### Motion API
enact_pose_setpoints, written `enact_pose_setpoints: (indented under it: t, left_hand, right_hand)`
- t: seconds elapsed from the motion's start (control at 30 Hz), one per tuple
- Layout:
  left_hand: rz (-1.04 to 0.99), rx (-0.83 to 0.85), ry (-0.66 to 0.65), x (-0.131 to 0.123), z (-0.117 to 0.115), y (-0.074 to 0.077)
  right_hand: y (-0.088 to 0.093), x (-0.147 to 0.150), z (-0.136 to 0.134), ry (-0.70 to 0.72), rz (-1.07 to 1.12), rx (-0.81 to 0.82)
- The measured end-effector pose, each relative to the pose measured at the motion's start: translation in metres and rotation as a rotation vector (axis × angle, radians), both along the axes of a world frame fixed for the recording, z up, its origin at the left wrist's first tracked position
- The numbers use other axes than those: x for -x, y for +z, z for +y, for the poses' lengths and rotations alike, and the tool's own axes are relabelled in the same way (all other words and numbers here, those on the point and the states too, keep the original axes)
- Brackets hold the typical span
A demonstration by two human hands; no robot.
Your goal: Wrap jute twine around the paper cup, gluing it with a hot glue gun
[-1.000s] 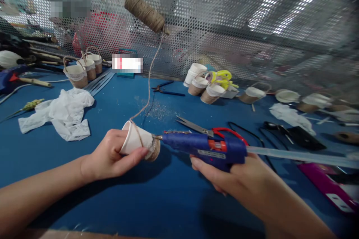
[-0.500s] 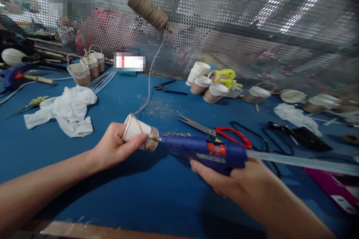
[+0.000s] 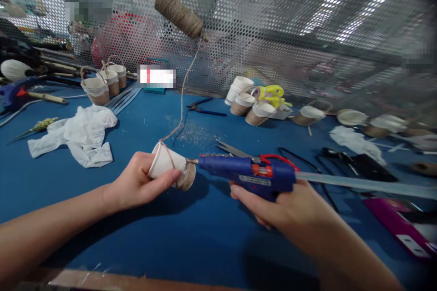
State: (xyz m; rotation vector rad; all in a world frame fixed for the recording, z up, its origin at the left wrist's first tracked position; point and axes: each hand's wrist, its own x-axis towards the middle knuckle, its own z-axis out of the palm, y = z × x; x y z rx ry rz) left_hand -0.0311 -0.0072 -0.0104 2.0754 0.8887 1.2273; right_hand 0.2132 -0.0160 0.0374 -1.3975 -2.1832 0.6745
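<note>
A white paper cup (image 3: 164, 162) lies tilted in my left hand (image 3: 141, 179), its bottom end wrapped in brown twine. Thumb and fingers close round its side. From the cup's rim a strand of twine (image 3: 182, 95) runs up to a spool (image 3: 178, 12) on the mesh wall. My right hand (image 3: 273, 207) grips a blue glue gun (image 3: 246, 173) with a long clear glue stick in its back. The gun's metal tip meets the cup's side at the upper edge of the wrapped part.
Red-handled scissors (image 3: 235, 149) lie behind the gun, and dark pliers (image 3: 206, 110) farther back. Twine-wrapped cups (image 3: 261, 113) stand along the wall. White lace (image 3: 83, 134) is at the left, a purple device (image 3: 392, 225) at the right.
The gun's tip has shifted slightly up along the cup, from the twine to the wrap's upper edge. The cup has tilted a little, showing more of its wrapped end.
</note>
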Motion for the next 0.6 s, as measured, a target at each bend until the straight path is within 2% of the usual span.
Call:
enact_pose_setpoints:
  t: [0.13,0.27,0.33,0.4,0.47,0.6]
  left_hand:
    - [-0.071,0.176,-0.017,-0.001,0.000,0.002]
    - [-0.156,0.365,0.018,-0.002,0.001,-0.001]
    - [-0.187,0.388,0.045,-0.002,0.002,-0.004]
    - [-0.214,0.387,0.073,-0.001,0.003,-0.006]
    - [-0.234,0.371,0.090,-0.001,0.004,-0.007]
    - [-0.230,0.308,0.087,-0.001,0.004,-0.007]
  right_hand:
    - [0.008,0.011,0.004,-0.099,0.064,0.223]
    - [0.007,0.011,0.021,-0.139,0.407,0.389]
    - [0.002,0.006,0.035,-0.209,0.514,0.366]
    - [-0.004,-0.002,0.050,-0.350,0.511,0.274]
    - [-0.012,-0.011,0.066,-0.453,0.469,0.214]
    - [-0.029,-0.026,0.096,-0.598,0.289,0.194]
